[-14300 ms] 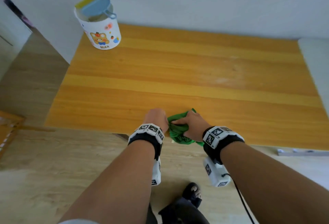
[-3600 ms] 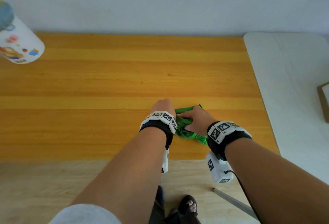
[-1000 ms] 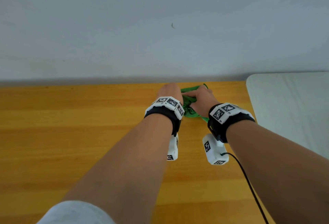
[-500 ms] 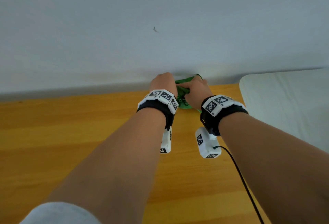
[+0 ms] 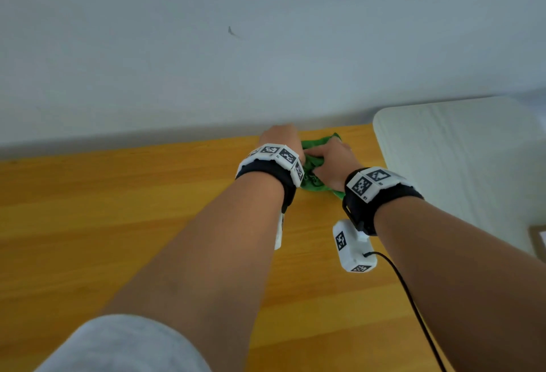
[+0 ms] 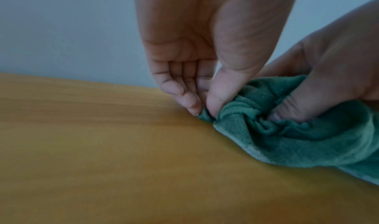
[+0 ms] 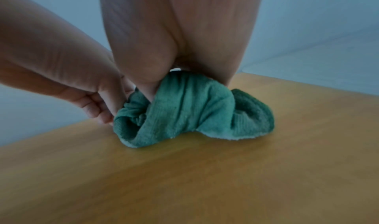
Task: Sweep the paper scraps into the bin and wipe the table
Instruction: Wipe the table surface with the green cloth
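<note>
Green terry cloth (image 5: 314, 161), bunched into a crumpled wad, lay on the orange-yellow wooden table (image 5: 118, 209) and was gripped from both sides. Both forearms reached forward side by side from the near edge, wrists close together, each carrying a black band with white coded marker blocks (image 5: 276, 154).

Left hand (image 5: 280, 138): knuckles up, palm turned down toward the table. In the left wrist view its thumb (image 6: 223, 94) and curled fingers (image 6: 184, 94) pinched the left end of the cloth, the fingertips at or just above the wood.

Right hand (image 5: 332, 161): just to the right of the left hand, almost touching it. Its thumb (image 6: 291, 107) was dug into the folds, and the cloth passed under the palm in the right wrist view (image 7: 184, 110); the other fingers were hidden behind the hand, so their lie could not be told.

The cloth sat between the two hands, its loose end trailing back toward the right wrist. Beyond the fingertips rose a pale grey-blue wall (image 5: 266, 46), close to the knuckles. To the right of the right hand, beside the table's edge, stood a white padded surface (image 5: 458, 150).
</note>
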Demonstrator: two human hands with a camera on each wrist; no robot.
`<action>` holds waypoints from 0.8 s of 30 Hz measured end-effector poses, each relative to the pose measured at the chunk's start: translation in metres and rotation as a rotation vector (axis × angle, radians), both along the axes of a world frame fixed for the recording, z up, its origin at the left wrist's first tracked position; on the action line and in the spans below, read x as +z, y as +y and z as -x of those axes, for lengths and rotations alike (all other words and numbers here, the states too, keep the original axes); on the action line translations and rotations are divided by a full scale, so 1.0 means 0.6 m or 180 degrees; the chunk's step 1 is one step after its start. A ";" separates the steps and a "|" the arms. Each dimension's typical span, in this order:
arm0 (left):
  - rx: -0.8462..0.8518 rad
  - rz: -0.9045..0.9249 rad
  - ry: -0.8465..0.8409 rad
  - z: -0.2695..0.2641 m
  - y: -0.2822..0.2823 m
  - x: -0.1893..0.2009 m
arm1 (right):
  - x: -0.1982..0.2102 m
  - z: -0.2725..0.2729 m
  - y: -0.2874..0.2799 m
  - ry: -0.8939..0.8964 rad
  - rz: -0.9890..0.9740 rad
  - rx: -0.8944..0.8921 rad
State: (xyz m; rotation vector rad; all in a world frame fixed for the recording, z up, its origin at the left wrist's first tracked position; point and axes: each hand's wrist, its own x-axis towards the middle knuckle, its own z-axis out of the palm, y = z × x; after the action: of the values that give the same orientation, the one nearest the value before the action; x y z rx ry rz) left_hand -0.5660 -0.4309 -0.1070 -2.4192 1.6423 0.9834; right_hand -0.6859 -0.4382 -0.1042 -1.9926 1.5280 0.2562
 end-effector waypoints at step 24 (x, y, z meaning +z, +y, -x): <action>-0.0299 -0.0263 -0.0063 0.195 0.313 0.013 | 0.001 0.201 0.327 0.0079 -0.0243 0.0138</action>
State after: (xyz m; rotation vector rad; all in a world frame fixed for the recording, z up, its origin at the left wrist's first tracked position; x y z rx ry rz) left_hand -0.6828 -0.2429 -0.0992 -2.2700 1.6574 0.9892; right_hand -0.8066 -0.2420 -0.1038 -1.9709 1.4695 0.3530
